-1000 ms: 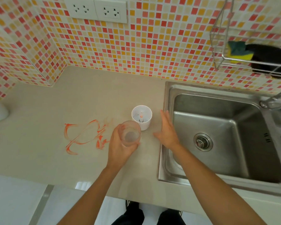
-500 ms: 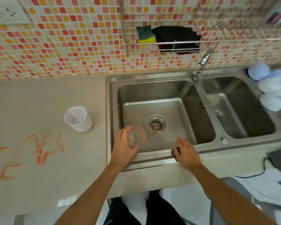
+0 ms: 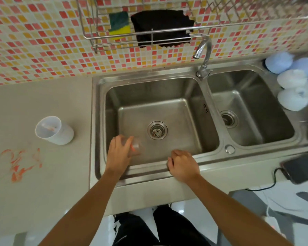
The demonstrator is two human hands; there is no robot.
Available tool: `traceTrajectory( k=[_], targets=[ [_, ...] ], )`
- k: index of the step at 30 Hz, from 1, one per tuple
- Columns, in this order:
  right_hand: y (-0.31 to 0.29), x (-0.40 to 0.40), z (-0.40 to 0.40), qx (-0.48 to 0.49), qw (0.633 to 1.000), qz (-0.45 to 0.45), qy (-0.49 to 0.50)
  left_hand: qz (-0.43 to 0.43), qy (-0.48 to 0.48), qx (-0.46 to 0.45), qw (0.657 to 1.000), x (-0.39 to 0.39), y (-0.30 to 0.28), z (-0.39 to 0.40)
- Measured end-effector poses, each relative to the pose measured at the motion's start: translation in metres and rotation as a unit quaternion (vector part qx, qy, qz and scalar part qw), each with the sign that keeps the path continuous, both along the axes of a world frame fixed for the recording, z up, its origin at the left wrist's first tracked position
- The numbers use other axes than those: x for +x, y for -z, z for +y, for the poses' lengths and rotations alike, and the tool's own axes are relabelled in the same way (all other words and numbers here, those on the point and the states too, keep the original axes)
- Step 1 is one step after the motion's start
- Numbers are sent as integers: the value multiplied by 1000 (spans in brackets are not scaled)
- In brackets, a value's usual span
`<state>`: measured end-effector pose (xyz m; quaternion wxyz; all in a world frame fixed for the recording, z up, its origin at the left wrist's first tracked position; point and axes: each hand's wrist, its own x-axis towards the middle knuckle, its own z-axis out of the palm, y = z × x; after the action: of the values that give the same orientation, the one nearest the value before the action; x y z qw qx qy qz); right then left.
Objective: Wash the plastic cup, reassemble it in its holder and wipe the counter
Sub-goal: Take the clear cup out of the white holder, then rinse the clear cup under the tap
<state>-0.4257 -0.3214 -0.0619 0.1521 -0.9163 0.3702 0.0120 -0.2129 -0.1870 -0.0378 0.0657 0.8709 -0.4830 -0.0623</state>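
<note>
Over the sink (image 3: 210,139), left hand (image 3: 118,153) grip clamped on clear cup (image 3: 136,146), right hand (image 3: 183,165) curled together.

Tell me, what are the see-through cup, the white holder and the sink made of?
The cup in the left hand looks like clear plastic: you see the sink through it. The holder on the counter looks like matte white plastic, slightly translucent. The sink looks like brushed stainless steel: grey, with soft reflections.
</note>
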Motion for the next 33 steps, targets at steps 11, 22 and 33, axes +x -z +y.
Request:
traceTrajectory(
  k=[11,22,33],
  targets=[
    [4,-2,-2,-25,999,-1,-41,-146,64,80,984,2,2,-10],
    [2,-4,1,-33,999,-13,-41,-151,62,53,985,7,-17,-16],
    [-18,-2,0,128,989,-41,61,4,-44,2,999,-9,-10,-38]
  ],
)
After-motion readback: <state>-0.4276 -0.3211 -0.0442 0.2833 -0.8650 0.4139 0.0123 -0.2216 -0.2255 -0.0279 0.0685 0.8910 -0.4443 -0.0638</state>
